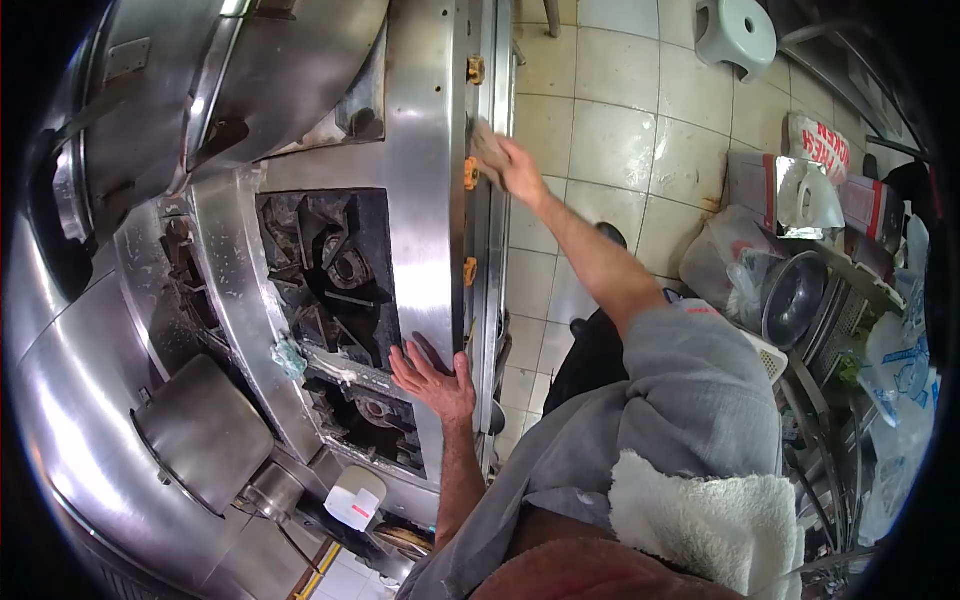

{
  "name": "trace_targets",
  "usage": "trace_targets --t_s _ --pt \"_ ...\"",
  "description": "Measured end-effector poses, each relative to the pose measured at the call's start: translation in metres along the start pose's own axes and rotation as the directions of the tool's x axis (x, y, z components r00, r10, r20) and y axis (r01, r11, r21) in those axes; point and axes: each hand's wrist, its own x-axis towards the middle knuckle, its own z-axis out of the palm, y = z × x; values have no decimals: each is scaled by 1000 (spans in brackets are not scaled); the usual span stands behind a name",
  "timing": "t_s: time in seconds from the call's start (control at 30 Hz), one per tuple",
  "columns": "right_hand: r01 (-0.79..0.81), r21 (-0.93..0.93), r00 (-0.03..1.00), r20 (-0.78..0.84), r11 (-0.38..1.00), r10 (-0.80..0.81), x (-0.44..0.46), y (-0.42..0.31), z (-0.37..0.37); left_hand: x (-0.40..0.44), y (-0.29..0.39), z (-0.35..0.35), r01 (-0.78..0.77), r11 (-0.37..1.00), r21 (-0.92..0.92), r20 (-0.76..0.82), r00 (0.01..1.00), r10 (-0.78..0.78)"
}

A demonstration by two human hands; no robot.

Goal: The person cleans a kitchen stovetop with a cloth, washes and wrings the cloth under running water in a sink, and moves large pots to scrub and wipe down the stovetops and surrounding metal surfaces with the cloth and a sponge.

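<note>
My left hand (437, 387) rests with spread fingers on the steel front ledge of the stove (425, 190), beside the burners, holding nothing. Farther along, my right hand (522, 175) grips a greyish-brown cloth (488, 150), blurred by motion, against or very near the stove's front panel. Orange-yellow knobs run along that panel: one knob (471, 173) is just beside the cloth, another knob (469, 271) lies between my hands. An open burner (345, 265) with a black grate sits left of the ledge. A crumpled pale green wad (288, 358) lies between the two burner wells.
A lidded steel pot (205, 430) stands at the lower left, near a white container (355, 497). Right of the tiled floor (610, 125) are a plastic stool (737, 38), a dark metal bowl (795, 300), plastic bags and crates. A white towel (700, 520) hangs over my shoulder.
</note>
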Motion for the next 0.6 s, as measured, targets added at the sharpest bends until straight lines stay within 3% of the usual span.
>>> trace_targets --t_s 0.07,0.13,0.17,0.23,0.27,0.3,0.37,0.43,0.5,0.57,0.6 --pt "-10 5 1000 26 1000 10 27 -31 -4 -2 0 1 3 1000 -1 9 1000 -3" --pt "74 228 990 99 971 -99 42 -42 -8 2 -3 1 5 1000 1 10 1000 -5" --pt "67 227 990 106 972 -93 48 -32 -5 4 -1 0 -4 1000 4 12 1000 4" --pt "281 -67 959 45 957 -278 47 4 7 2 0 -3 -5 1000 13 32 999 5" --pt "279 -200 958 119 939 -259 44 22 5 5 0 -3 -1 1000 2 34 999 1" --pt "274 -200 959 124 941 -253 33 38 3 3 1 -3 4 1000 -11 37 999 -4" --pt "411 -558 909 196 721 -367 19 55 0 4 -1 0 -11 1000 -17 19 1000 11" --pt "454 -543 891 259 706 -373 7 57 -8 0 0 -3 -19 999 -26 11 1000 19" --pt "483 -725 874 430 491 -227 18 57 -14 3 1 -2 -27 999 -44 10 1000 28" --pt "327 -582 943 247 745 -221 70 46 -23 3 1 -3 -17 999 -33 24 1000 17" --pt "447 -618 870 134 646 -474 102 62 -24 4 0 -3 -14 1000 -26 34 999 15"
